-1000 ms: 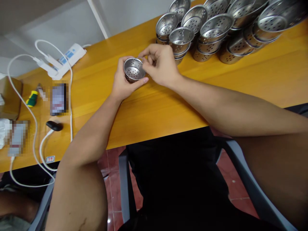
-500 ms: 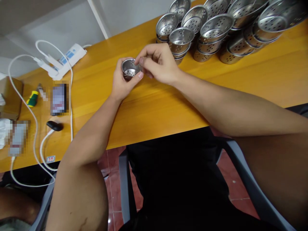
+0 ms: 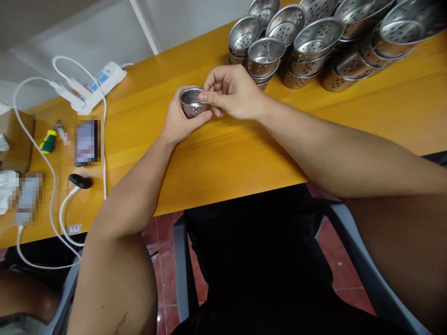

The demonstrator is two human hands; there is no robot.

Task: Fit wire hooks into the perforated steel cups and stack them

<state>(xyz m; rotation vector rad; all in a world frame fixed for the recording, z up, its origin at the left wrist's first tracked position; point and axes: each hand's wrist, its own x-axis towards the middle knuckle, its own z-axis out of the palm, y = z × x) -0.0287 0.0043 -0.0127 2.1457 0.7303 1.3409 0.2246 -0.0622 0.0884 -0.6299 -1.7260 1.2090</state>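
The left hand (image 3: pixel 178 122) cups a small perforated steel cup (image 3: pixel 192 102) from below and behind, its thumb lying along the near wall and its fingers wrapped round the far side. The cup sits just above the orange table (image 3: pixel 223 153), tilted so its open mouth faces up and toward the camera. The right hand (image 3: pixel 233 93) comes in from the right with its fingers curled; thumb and forefinger pinch at the cup's right rim, touching it. Whether something small is held between those fingertips cannot be told.

Beyond the right hand, at the far edge of the table, stand stacks of steel strainers (image 3: pixel 314 44), bigger than the held cup and well apart from it. To the left lie a white power strip (image 3: pixel 94 86) with white cables (image 3: pixel 52 204) looping to the near edge, a yellow-green screwdriver (image 3: pixel 47 141), a black plug (image 3: pixel 80 181), and two blurred flat things. A cardboard box (image 3: pixel 14 139) sits at the far left edge. Below the table show the person's dark lap and a grey chair (image 3: pixel 181 270).
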